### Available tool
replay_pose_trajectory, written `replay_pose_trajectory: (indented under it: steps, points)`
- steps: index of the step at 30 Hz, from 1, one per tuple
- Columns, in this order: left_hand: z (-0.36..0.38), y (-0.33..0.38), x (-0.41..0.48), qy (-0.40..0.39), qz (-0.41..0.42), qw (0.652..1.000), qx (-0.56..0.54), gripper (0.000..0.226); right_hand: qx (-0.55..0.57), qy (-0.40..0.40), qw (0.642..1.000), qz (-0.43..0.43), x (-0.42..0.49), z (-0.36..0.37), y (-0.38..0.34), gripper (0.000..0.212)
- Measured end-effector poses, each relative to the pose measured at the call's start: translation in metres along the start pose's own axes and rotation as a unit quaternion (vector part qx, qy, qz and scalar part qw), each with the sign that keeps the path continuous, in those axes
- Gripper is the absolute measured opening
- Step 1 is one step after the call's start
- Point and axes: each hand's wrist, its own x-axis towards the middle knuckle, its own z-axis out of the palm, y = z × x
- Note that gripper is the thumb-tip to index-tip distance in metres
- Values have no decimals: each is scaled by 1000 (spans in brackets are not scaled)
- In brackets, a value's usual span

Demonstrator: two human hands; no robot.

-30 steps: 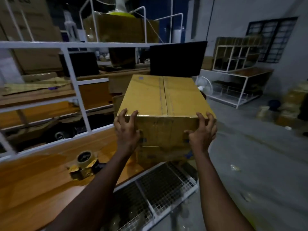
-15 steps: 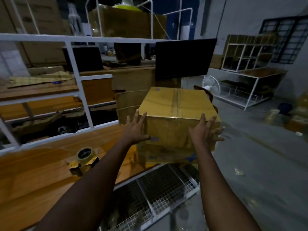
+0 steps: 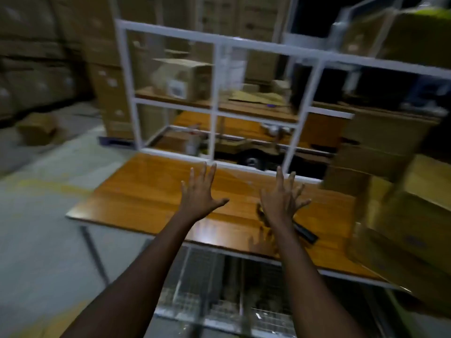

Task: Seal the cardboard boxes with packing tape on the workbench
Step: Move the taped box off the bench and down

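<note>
Two empty hands, left (image 3: pixel 200 193) and right (image 3: pixel 280 201), fingers spread, above one workbench (image 3: pixel 146 191).

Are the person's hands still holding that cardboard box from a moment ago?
No. Both hands, left and right, have let go and now hover open above the wooden workbench, apart from the boxes at its right.

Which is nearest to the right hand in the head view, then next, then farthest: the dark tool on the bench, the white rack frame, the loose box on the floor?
1. Dark tool, just beneath the right hand.
2. White rack frame, behind the bench.
3. Floor box, far left.
</note>
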Motion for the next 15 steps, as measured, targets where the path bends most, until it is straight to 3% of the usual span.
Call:
replay_pose_trajectory:
  steps: [4,8,11,15]
  points:
    - [-71,-174,-82,28,-141,989,38,108,4,-66,991,-113,-78,97,-158,76]
    - [-119,-322,-190,29,-262,962,67,107,2,-144,952,-272,-183,190,-291,77]
    - [-131,-397,-270,19,-351,933,76,107,-10,-209,914,-348,-265,254,-354,73]
    - [-114,-467,-365,-20,-447,892,69,107,-39,-298,863,-405,-360,337,-388,75]
